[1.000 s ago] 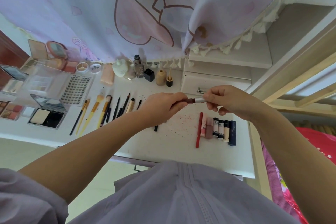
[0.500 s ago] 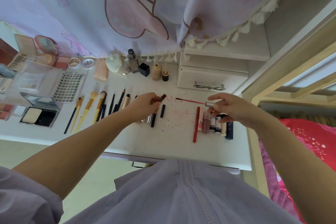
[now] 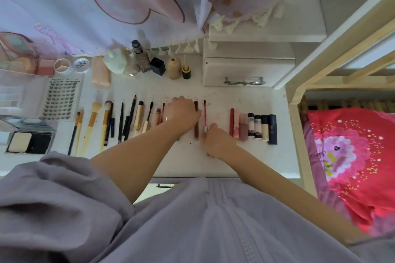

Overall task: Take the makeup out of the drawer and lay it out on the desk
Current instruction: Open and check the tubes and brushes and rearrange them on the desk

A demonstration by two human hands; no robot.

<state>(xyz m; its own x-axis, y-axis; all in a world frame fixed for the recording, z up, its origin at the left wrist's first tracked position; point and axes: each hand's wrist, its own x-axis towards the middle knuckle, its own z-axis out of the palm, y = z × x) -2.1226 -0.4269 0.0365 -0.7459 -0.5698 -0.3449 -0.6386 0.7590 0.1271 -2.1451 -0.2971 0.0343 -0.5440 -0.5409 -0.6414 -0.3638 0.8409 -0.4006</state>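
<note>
White table (image 3: 245,100) under the pink curtain is filling up. My left grip (image 3: 183,113) pinches the dark lip gloss tube (image 3: 196,126), laying it flat; just beside, my right grip (image 3: 215,141) pinches the wand (image 3: 205,113) by its cap. Both light, slick, and that wet tip smears, so I'd hold the cap end.

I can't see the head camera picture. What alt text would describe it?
Seen from above, a person's left hand sets a dark tube on a white desk while the right hand lays a red applicator wand beside it. Rows of brushes lie to the left, lipsticks to the right.
</note>
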